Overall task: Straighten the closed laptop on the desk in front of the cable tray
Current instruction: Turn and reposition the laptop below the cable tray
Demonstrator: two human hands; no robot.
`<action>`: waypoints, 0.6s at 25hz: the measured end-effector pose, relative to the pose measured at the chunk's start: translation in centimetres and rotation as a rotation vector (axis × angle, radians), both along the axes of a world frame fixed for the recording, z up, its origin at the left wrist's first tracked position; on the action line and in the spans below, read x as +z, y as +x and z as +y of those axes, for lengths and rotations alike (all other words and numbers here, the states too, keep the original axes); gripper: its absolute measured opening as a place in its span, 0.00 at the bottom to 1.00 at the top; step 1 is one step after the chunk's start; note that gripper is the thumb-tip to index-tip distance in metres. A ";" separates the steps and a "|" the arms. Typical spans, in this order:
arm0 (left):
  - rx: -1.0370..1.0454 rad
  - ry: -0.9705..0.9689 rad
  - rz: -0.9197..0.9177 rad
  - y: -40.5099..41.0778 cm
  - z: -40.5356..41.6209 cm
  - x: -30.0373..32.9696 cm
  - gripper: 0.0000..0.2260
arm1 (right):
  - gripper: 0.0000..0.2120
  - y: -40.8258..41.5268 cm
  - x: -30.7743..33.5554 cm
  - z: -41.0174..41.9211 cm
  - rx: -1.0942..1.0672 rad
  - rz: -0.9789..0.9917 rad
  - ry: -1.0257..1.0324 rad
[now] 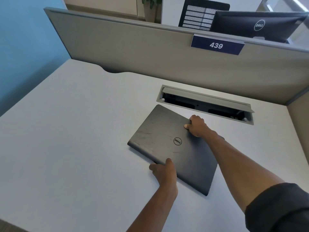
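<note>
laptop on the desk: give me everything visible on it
The laptop is a dark grey Dell, lid closed, with a round logo mid-lid and pale scuffs across a matte surface. It lies flat on the white desk, skewed relative to the open cable tray just behind it. The left hand grips its near edge, thumb on the lid; the right hand grips the far edge near the tray.

1. The laptop (170, 146) lies on the desk (66, 131), turned crooked – just in front of the cable tray (205, 104).
2. The left hand (164, 173) is on its near edge, the right hand (197, 125) on its far edge.
3. Behind the tray stands a wall panel (133, 52).
</note>
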State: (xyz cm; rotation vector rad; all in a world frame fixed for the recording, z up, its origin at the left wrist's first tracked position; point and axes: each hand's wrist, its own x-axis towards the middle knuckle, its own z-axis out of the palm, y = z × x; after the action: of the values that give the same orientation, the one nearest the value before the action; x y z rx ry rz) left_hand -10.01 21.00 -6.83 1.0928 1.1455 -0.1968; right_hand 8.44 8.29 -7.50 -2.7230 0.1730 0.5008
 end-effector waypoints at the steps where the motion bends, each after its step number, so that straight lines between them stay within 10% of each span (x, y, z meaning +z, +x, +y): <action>1: -0.011 0.006 -0.038 0.1 0.5 0.3 0.21 | 0.20 -0.5 0.3 -0.6 -0.043 0.005 0.040; 15: -0.730 0.681 -0.084 8.8 7.6 3.8 0.24 | 0.18 -11.8 1.0 -1.4 -0.744 -0.018 0.528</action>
State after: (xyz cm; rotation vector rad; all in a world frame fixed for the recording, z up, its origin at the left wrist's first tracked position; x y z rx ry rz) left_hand -1.21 28.58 -2.99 2.0881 0.6948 -0.3334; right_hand -3.40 6.92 -6.47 -1.9549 0.8682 0.2469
